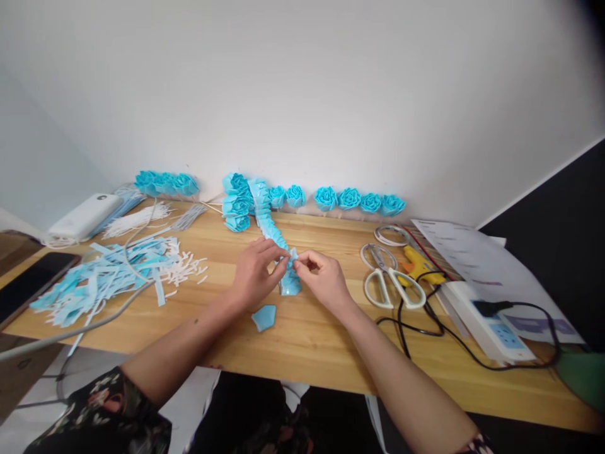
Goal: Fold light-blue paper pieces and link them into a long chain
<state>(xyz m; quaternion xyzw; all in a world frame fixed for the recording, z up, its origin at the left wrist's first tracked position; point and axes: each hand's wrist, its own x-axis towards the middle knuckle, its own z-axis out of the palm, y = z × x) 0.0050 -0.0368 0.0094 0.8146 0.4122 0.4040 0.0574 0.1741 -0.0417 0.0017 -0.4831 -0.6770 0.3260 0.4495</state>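
Observation:
My left hand (258, 270) and my right hand (325, 276) meet over the table, fingertips pinched on a small light-blue petal (293, 253) between them. Its lower part is partly covered by my fingers. Under and behind the hands runs a long row of overlapping blue petals (268, 228), stretching back toward the wall. One loose blue petal (264, 318) lies flat on the wood, just in front of my left hand. Blue flowers (236, 205) are stacked at the back, left of the petal row.
More blue flowers (350, 198) line the wall. On the left lie blue and white scraps (118, 271), a grey cable, a phone (35, 284) and a power bank (86, 215). Scissors (391, 277), a yellow glue gun (422, 263), papers and a power strip (491, 325) are right.

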